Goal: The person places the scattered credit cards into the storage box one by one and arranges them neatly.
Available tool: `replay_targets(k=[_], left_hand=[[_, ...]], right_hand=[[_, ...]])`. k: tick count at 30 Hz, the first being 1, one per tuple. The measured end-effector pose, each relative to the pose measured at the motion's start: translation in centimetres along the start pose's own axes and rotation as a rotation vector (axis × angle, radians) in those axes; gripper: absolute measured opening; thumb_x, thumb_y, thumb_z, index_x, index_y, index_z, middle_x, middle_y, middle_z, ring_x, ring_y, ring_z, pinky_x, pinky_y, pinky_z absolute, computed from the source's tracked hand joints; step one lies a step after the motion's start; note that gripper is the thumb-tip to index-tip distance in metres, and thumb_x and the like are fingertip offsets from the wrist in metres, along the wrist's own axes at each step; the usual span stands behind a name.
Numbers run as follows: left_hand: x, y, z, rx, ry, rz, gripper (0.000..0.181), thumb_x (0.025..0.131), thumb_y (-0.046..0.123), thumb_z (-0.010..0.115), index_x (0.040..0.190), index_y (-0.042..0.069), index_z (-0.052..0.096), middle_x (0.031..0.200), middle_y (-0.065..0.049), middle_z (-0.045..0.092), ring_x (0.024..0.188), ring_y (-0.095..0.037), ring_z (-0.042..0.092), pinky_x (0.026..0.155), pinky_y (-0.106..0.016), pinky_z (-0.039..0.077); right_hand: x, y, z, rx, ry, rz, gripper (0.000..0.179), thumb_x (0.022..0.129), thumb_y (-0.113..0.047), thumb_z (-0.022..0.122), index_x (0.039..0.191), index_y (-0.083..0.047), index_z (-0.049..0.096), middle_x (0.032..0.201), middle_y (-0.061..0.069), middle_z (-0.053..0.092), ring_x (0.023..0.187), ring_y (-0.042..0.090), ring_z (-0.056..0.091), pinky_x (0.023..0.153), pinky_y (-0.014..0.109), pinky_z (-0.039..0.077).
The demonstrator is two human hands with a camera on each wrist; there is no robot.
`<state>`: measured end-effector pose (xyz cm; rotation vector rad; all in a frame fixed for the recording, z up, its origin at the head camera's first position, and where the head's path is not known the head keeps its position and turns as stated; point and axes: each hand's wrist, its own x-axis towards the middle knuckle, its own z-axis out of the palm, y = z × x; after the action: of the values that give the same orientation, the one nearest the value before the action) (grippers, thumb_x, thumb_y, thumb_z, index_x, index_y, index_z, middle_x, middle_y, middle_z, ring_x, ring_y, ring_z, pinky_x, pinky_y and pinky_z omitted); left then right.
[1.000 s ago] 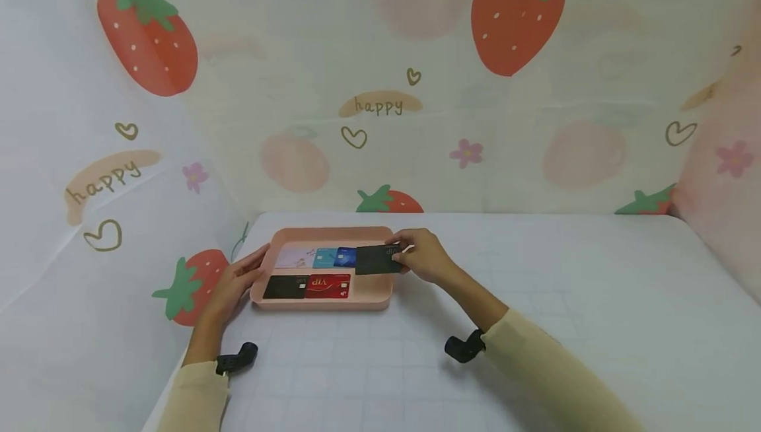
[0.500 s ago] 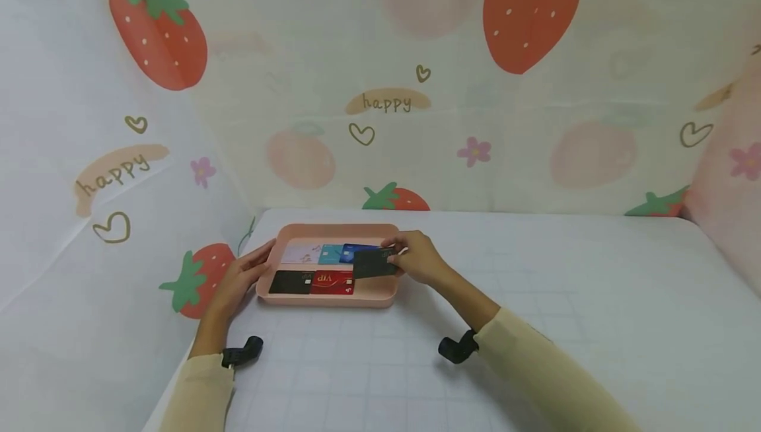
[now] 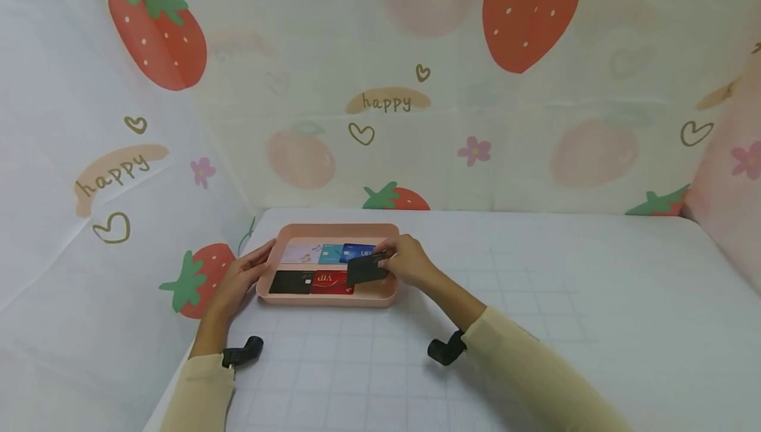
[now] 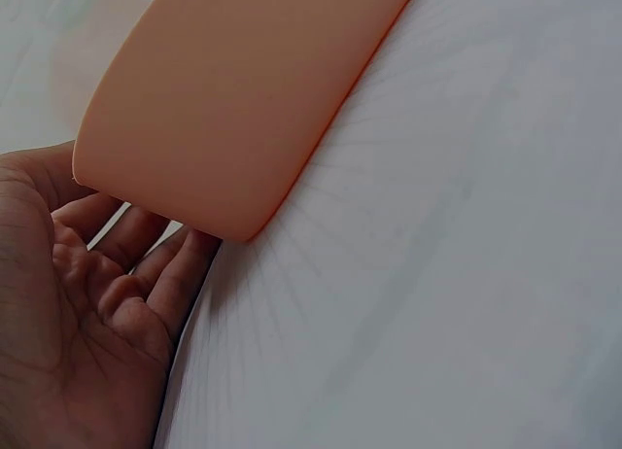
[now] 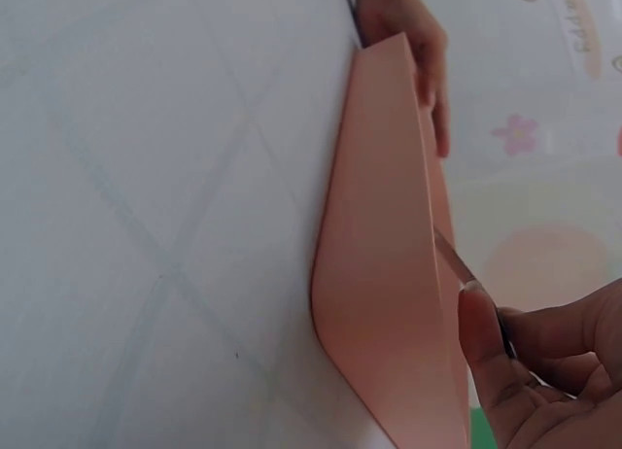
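My right hand (image 3: 407,260) pinches a dark VIP card (image 3: 365,269) by its right end, tilted over the right part of a pink tray (image 3: 327,301). Its left end overlaps a red VIP card (image 3: 331,281) in the head view. In the right wrist view, that card (image 5: 453,259) shows edge-on above the tray wall. At the opposite end, my left hand (image 3: 238,280) holds the tray's left side, thumb at the rim and fingers along the outer wall. Inside lie a black card (image 3: 290,282) in front, and pale floral (image 3: 300,253), light-blue (image 3: 330,254) and dark-blue cards (image 3: 357,252) behind.
The tray stands at the back left of a table with a white, faintly gridded cover (image 3: 380,366). Behind it hangs a strawberry-print curtain (image 3: 517,108), which also runs along the left side. Each wrist wears a black device (image 3: 447,349).
My right hand has moved left and slightly toward me with the dark card, which now tilts and overlaps the red card. The dark-blue card behind shows more. My left hand stays on the tray.
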<state>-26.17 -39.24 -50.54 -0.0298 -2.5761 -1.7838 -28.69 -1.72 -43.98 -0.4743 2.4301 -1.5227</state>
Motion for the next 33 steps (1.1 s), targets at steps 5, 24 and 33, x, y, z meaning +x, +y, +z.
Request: replay_targets(k=[5,24,33], left_hand=[[-0.1,0.2,-0.1,0.007,0.005,0.000,0.053,0.105,0.018,0.052,0.157,0.020,0.041,0.162,-0.004,0.037,0.151,-0.024,0.030,0.113,-0.028,0.036],[0.0,0.1,-0.3,0.006,-0.002,0.005,0.053,0.105,0.020,0.054,0.157,0.020,0.041,0.161,-0.004,0.038,0.150,-0.025,0.031,0.117,-0.041,0.032],[-0.2,0.1,-0.2,-0.010,-0.010,-0.007,0.053,0.105,0.019,0.053,0.157,0.020,0.040,0.161,-0.004,0.037,0.150,-0.024,0.031,0.116,-0.035,0.033]], right_hand=[[0.1,-0.2,0.7,-0.001,-0.010,-0.001,0.024,0.088,0.008,0.069,0.112,0.006,0.073,0.082,0.013,0.064,0.064,0.021,0.068,0.059,0.027,0.058],[1.0,0.4,2.6,0.095,-0.056,0.042,0.027,0.091,0.011,0.066,0.117,0.011,0.069,0.088,0.017,0.068,0.058,0.018,0.069,0.058,0.029,0.059],[1.0,-0.1,2.6,0.118,-0.061,0.095,0.027,0.091,0.011,0.065,0.117,0.010,0.069,0.099,0.021,0.067,0.055,0.018,0.068,0.058,0.029,0.059]])
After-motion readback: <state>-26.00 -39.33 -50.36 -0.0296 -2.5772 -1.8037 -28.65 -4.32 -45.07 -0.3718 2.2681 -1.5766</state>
